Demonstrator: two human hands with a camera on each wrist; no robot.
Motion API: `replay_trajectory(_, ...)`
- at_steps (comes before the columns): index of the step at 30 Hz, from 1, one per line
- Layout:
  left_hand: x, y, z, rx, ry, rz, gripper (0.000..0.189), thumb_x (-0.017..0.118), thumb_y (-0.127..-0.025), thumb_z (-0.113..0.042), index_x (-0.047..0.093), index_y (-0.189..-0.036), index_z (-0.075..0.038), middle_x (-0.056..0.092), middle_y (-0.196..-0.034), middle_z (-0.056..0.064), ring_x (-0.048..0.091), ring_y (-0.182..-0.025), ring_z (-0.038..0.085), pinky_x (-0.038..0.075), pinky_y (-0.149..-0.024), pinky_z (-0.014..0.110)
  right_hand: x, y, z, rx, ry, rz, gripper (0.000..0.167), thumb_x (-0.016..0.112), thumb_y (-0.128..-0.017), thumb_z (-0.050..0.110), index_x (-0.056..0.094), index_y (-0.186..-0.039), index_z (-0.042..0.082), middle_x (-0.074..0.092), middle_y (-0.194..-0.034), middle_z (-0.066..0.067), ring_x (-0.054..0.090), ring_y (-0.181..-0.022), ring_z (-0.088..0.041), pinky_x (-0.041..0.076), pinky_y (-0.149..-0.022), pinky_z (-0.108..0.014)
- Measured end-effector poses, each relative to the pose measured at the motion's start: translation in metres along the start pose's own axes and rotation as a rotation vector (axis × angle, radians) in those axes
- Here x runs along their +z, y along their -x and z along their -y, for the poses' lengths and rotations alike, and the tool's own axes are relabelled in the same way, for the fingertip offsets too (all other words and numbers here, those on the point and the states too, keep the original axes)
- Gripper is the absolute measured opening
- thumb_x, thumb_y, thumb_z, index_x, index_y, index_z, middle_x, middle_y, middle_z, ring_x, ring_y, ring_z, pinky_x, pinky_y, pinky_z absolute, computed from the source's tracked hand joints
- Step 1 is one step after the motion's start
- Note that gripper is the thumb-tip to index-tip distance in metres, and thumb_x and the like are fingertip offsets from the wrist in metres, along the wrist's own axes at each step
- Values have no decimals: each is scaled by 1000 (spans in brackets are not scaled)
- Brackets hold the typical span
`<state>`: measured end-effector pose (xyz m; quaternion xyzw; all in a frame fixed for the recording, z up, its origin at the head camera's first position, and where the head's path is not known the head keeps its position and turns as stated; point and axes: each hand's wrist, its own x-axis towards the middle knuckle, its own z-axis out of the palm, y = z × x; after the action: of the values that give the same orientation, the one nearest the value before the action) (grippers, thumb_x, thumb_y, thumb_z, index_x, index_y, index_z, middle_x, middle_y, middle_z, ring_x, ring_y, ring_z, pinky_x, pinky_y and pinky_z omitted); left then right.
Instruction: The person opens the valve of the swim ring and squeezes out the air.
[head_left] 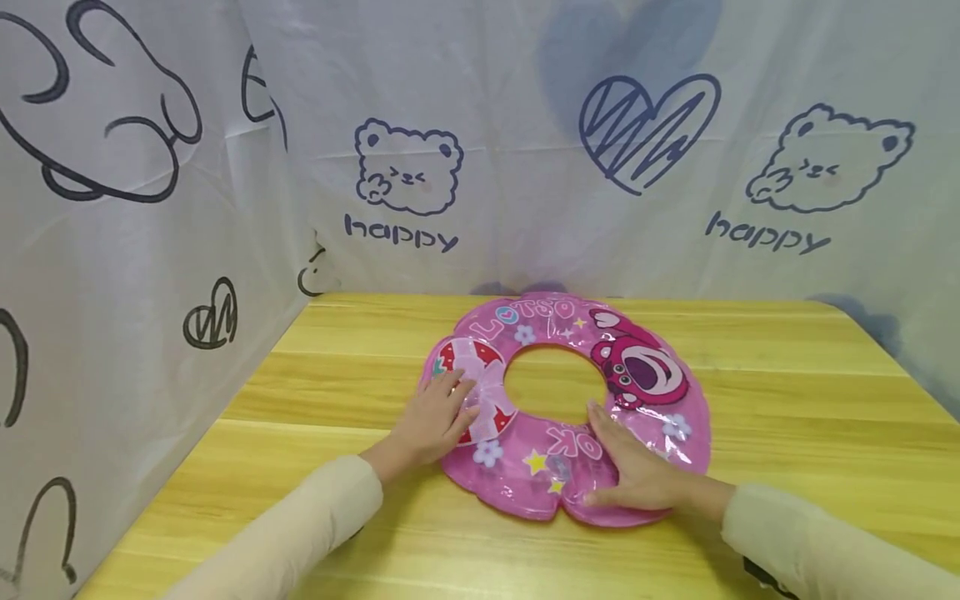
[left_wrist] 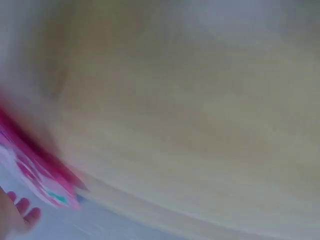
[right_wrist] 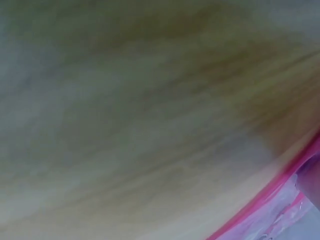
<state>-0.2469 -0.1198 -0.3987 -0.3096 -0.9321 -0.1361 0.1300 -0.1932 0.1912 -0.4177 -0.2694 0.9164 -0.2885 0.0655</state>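
A pink inflatable swim ring (head_left: 517, 487) lies on the wooden table, printed with a bear, a strawberry, flowers, stars and white-outlined letters. On its left side rests my left hand (head_left: 438, 417), fingers spread over the strawberry print. My right hand (head_left: 637, 467) lies on the lower right part, fingertips reaching the central hole and thumb pointing left near the front edge. Both hands have extended fingers. In the left wrist view the ring's edge (left_wrist: 37, 172) and some fingertips show at lower left. The right wrist view catches the ring (right_wrist: 270, 205) at its lower right corner, blurred.
The wooden table (head_left: 810, 400) spreads around the ring, its far edge meeting a white cloth backdrop (head_left: 517, 183) with drawn bears, hearts and words. Another cloth (head_left: 135, 275) hangs along the left side. Light long sleeves (head_left: 300, 525) cover both forearms.
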Motion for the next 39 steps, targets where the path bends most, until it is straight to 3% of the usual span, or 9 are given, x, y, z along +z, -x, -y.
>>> replay_trajectory(6,5,-23,31,33,154,8,53,41,-96,-30,39,-137,4,33,-146,24,27,-138,39,20,-115,50,5,0,-2,12,62,-4,114,67,-73,57,6,-147,-4,8,-154,-23,12,-141,-43,13,-113,-55)
replay_trajectory(13,11,-29,38,60,256,71,60,33,-97,-44,40,-138,-1,31,-148,24,22,-139,41,16,-115,52,11,2,-4,-2,123,-53,112,66,-71,59,13,-146,-4,15,-154,-21,17,-141,-40,15,-113,-53)
replay_trajectory(24,18,-33,40,-39,175,263,62,41,-96,-36,22,-148,-7,12,-155,20,12,-143,37,12,-116,50,12,3,-5,-6,178,-67,109,65,-71,61,18,-146,-2,17,-154,-19,16,-141,-37,14,-114,-52)
replay_trajectory(32,24,-32,40,-88,174,335,62,36,-98,-39,16,-149,-11,5,-157,16,4,-145,32,5,-118,47,15,1,-8,-39,228,-89,108,64,-72,61,20,-145,-4,20,-152,-21,19,-140,-39,15,-113,-53)
replay_trajectory(39,26,-34,39,-76,80,381,61,33,-98,-43,12,-150,-20,6,-156,17,7,-145,33,6,-117,51,15,2,-7,-39,228,-97,107,63,-72,62,20,-146,-3,21,-153,-20,19,-140,-39,14,-112,-54)
